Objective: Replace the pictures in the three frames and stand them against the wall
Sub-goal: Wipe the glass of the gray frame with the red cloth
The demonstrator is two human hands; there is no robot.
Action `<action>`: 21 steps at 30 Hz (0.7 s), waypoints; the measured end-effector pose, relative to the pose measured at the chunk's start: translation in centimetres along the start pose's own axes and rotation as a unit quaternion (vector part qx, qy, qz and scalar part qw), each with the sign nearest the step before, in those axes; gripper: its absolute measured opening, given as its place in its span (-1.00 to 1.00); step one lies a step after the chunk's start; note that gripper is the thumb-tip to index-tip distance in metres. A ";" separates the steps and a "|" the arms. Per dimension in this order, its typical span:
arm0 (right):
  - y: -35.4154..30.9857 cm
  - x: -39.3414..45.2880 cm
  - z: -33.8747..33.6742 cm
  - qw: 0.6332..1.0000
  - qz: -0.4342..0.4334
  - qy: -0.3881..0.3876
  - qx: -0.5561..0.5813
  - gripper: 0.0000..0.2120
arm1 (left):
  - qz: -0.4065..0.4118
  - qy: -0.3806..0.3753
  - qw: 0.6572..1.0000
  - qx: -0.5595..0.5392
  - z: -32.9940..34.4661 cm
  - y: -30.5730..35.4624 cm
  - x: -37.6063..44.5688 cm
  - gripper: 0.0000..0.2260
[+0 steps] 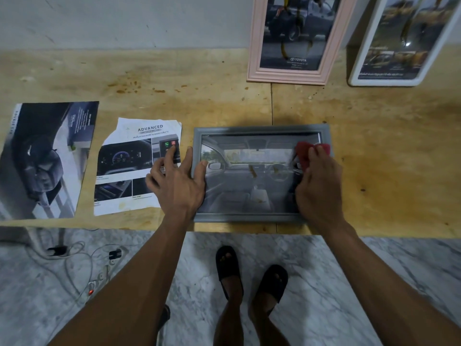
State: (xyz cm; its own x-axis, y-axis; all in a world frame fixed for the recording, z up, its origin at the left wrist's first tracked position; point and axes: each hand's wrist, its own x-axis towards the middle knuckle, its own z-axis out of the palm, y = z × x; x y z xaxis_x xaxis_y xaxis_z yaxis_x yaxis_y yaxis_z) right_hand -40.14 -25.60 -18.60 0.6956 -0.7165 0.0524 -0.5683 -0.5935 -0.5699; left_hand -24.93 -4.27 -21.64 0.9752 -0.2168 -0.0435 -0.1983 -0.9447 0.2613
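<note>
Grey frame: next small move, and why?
Probably sweep the red cloth leftward across the glass. The right hand holds it at the right edge of the grey frame, which lies flat; the left hand steadies the left edge, and specks show mid-glass.

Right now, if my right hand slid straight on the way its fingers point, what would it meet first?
The right hand, holding the red cloth, would probably cross the grey frame's far edge first.

A grey frame (259, 129) lies flat near the worktop's front edge, holding a car-interior picture under glass. A pink frame (289, 76) and a white frame (359, 71) stand leaning against the wall, each with what seems a car advert. Two loose printed pages (47, 156) (124, 171) lie flat at left.
</note>
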 end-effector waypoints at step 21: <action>-7.3 -3.4 5.7 0.983 -0.126 -0.131 0.022 -0.55 | -0.006 0.004 1.000 0.001 0.2 0.1 0.0 -0.56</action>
State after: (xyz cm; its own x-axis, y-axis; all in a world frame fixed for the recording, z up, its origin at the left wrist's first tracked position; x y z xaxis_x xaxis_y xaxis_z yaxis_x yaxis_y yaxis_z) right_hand -35.86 -16.68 -19.32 0.9044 -0.4265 -0.0135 -0.3481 -0.7191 -0.6014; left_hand -24.96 -4.42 -21.79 0.9783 -0.2035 -0.0381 -0.1869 -0.9474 0.2597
